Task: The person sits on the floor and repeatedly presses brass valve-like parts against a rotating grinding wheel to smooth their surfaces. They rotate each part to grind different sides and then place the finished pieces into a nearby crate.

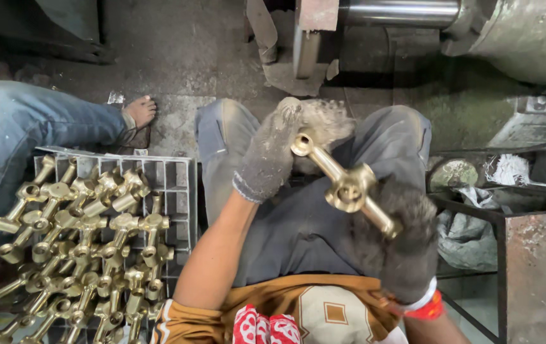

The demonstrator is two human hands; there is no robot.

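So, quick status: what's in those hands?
Left hand and right hand, both gloved, shut on brass fitting. More fittings in crate. Nothing blocking.

This is a metalworking workshop, seemingly a small brass foundry or machining shop. A grey crate (177, 185) on the floor is heaped with identical brass T-shaped fittings (88, 242), and heavy machinery with a polished steel shaft (400, 11) and a large grey casing (528, 38) stands on the grimy, stained concrete floor (184, 57). A rusty metal frame table (534, 267), rags and worn work gloves add to the industrial look.
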